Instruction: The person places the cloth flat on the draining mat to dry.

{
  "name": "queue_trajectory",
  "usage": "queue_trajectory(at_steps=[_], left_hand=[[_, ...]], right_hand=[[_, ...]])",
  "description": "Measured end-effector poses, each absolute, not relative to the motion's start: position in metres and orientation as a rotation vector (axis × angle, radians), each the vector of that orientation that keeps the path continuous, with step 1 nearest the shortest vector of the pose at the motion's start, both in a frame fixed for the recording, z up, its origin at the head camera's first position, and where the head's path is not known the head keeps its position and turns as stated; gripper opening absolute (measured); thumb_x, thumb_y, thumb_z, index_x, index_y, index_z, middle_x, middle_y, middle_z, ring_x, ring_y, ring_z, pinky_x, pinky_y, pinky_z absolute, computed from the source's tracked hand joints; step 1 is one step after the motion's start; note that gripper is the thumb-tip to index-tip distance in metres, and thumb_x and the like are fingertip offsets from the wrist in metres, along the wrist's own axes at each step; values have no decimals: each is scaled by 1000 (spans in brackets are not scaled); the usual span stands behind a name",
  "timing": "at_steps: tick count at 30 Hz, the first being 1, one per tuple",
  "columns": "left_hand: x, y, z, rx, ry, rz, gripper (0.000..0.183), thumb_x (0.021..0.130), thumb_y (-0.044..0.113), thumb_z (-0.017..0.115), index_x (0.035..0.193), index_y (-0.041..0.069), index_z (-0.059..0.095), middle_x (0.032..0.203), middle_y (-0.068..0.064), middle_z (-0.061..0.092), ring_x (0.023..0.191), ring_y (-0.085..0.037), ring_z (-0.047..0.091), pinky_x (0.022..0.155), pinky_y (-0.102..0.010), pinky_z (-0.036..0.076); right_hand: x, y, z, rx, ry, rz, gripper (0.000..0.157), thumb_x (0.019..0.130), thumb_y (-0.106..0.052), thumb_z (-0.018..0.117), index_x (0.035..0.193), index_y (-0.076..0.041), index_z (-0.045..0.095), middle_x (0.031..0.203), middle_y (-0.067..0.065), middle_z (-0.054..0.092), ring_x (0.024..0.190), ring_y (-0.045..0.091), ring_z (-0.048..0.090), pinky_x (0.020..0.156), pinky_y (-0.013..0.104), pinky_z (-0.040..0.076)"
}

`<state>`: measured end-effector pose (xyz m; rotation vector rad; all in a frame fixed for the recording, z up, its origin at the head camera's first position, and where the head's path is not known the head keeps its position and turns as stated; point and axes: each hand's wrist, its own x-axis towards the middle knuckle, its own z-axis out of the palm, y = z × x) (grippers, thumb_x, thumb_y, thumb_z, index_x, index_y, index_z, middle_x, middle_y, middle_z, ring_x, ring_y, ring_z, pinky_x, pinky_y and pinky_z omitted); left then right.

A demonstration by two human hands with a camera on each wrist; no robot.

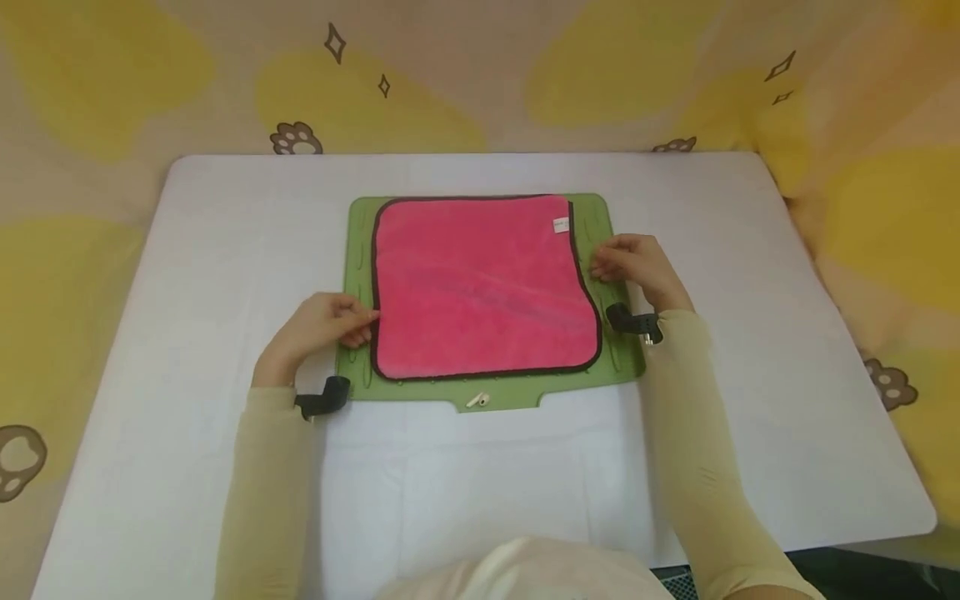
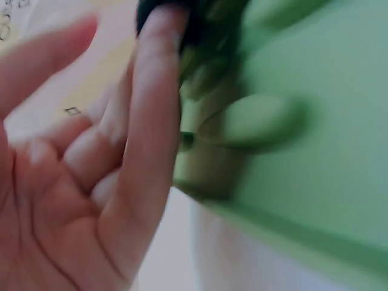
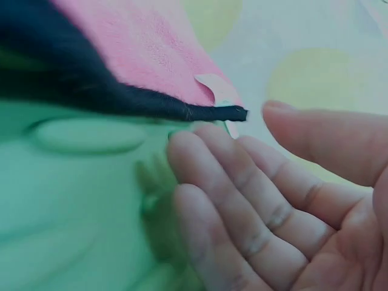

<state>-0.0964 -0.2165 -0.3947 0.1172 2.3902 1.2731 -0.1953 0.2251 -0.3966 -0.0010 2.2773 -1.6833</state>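
Note:
A pink cloth [image 1: 480, 287] with dark edging lies spread over a green board [image 1: 498, 398] with raised ridges. My left hand [image 1: 326, 323] is at the cloth's left edge. In the left wrist view that hand [image 2: 103, 176] has its index finger extended against the dark edging [image 2: 191, 24], its thumb held apart. To the right of the cloth, my right hand [image 1: 633, 265] hovers over the board's right side. In the right wrist view the right hand [image 3: 273, 212] holds nothing, its fingers loosely bent and thumb apart, close to the edging and a white tag [image 3: 212, 91].
The white table [image 1: 225, 242] extends on both sides of the board. A small whitish item [image 1: 477, 400] sits on the board's front tab. Behind the table hangs a yellow patterned cloth [image 1: 420, 100]. Each wrist carries a black camera mount [image 1: 324, 398].

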Motion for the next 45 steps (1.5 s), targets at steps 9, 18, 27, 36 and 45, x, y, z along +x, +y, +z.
queue_trajectory(at_steps=[9, 18, 27, 36, 45], left_hand=[[-160, -218, -402, -179, 2451, 1479, 40, 93, 23, 60, 106, -15, 63, 68, -3, 65, 58, -5, 62, 61, -22, 56], [-171, -219, -412, -263, 2608, 1354, 34, 90, 23, 65, 105, -6, 66, 93, -19, 69, 58, -2, 62, 63, -18, 52], [-174, -216, -409, -290, 2596, 1400, 27, 90, 19, 65, 99, -7, 65, 81, -12, 68, 55, -2, 61, 57, -18, 53], [-174, -212, -407, -279, 2599, 1393, 27, 90, 18, 64, 100, -7, 65, 91, -19, 68, 56, -1, 60, 58, -16, 52], [-168, -215, -404, -228, 2644, 1393, 28, 92, 19, 61, 104, -6, 64, 94, -20, 68, 65, -8, 65, 65, -21, 54]], right_hand=[[-231, 196, -405, 91, 2310, -1653, 32, 92, -11, 59, 110, 16, 58, 73, 2, 65, 60, 7, 64, 60, 20, 54], [-246, 175, -409, 93, 2417, -1536, 26, 90, -11, 63, 101, 13, 62, 61, -1, 60, 48, 6, 57, 48, 18, 49], [-253, 174, -407, 90, 2471, -1465, 21, 89, -11, 63, 93, 9, 63, 58, -2, 59, 45, 5, 56, 46, 17, 47], [-256, 178, -408, 194, 2473, -1569, 20, 88, -8, 63, 96, 11, 63, 56, -4, 58, 44, 4, 55, 46, 17, 49], [-251, 187, -406, 170, 2512, -1555, 28, 90, -16, 63, 104, 9, 63, 70, 5, 64, 55, 6, 59, 55, 18, 52]])
